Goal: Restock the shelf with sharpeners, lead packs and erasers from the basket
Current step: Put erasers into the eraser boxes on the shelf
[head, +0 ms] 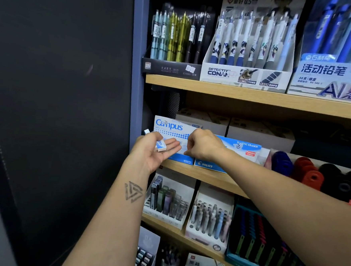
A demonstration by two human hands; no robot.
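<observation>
Head view: my left hand (155, 150) sits palm-up at frame centre, fingers straight, with one white-and-blue eraser (161, 144) lying loose on the palm. Right hand (202, 147) just beside it, fingers curled down at the front of the Campus eraser box (170, 128); can't tell whether they pinch anything. Campus box stands at the left end of the middle shelf board (206, 177), with a small eraser (147, 131) poking out at its left edge. Pilot plastic eraser box (242, 147) touches it on the right, partly behind my right wrist. Farther right: round blue, red and black sharpeners (313, 173). Plain cartons (260, 130) stacked behind the boxes. Upper shelf: black pen tray (173, 67), Conan pen display (245, 77). Lower shelf: lead pack displays (169, 203). Dark panel (58, 104) fills the left of frame.
</observation>
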